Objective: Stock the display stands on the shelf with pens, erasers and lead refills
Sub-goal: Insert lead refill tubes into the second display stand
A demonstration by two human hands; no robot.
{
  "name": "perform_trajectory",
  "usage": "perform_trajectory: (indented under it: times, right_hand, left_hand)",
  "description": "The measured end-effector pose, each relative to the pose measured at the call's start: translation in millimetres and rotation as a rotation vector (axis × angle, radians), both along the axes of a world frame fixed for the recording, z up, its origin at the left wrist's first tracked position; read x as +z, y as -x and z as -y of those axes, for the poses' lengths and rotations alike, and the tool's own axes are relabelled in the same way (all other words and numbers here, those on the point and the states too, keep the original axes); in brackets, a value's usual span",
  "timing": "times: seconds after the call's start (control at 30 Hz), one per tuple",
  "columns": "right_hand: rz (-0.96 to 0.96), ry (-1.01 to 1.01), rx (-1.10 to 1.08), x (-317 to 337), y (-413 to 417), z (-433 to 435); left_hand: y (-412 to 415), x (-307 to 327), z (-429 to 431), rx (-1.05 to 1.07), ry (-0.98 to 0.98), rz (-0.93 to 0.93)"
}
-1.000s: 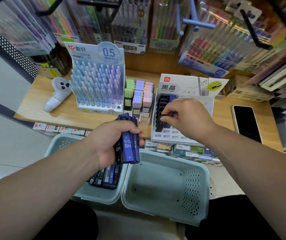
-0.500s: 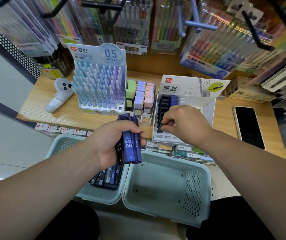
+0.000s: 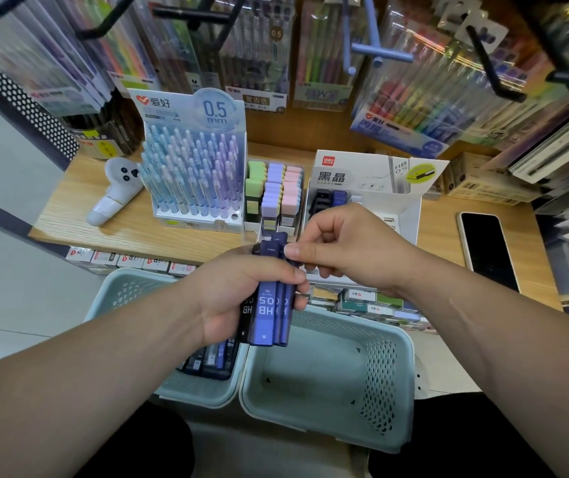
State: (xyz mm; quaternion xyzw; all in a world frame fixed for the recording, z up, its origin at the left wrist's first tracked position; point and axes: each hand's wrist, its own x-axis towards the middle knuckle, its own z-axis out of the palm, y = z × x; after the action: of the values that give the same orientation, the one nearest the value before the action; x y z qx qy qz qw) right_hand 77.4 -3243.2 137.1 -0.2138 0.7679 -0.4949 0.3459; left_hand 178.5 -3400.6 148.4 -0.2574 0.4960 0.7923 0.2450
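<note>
Right over the baskets, my left hand [image 3: 238,291] is wrapped around a bundle of lead refill cases [image 3: 271,315], mostly blue with a black one on the side, "HB 0.5" printed on them and reading upside down from where I'm watching. The right hand [image 3: 348,250] has its fingers curled, and thumb and forefinger pinch the top end of that bundle. Which case exactly it has, I can't make out on my feed.

Just behind the right hand sits the lead refill stand [image 3: 362,181], a white box on the wooden shelf [image 3: 79,208], with a few black and blue cases standing in its back-left slots. Most of its front is hidden by the hand.

Left of that is the eraser stand [image 3: 276,191] with green, purple and pink rows, then the pen stand [image 3: 193,167] packed with pale blue and lilac pens under a "0.5 mm" card. Further left there's a small white gadget [image 3: 114,191] lying on its side. A phone [image 3: 486,250] lies face up at the right end of the shelf.

Below the hands, the left basket [image 3: 120,288] has more refill cases [image 3: 210,360] lying in it, and the right basket [image 3: 379,374] touches it side by side. Hanging pen packs [image 3: 414,98] fill the wall above.
</note>
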Motion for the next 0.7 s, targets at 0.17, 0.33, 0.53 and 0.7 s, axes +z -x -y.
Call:
perform_trajectory:
  times: [0.17,0.33,0.53,0.7]
  right_hand:
    - [0.069,0.023,-0.044,8,-3,-3]
    - [0.091,-0.071,-0.03,14,-1,-4]
    - [0.116,-0.099,-0.085,13,0,-2]
    - [0.252,0.01,-0.307,19,11,-3]
  left_hand:
    - [-3,1,1,-0.085,0.03,-0.034]
    - [-5,2,-3,-0.234,0.07,-0.108]
    - [-4,-2,-2,-0.294,0.096,-0.111]
    - [-2,-5,1,-0.288,0.117,-0.106]
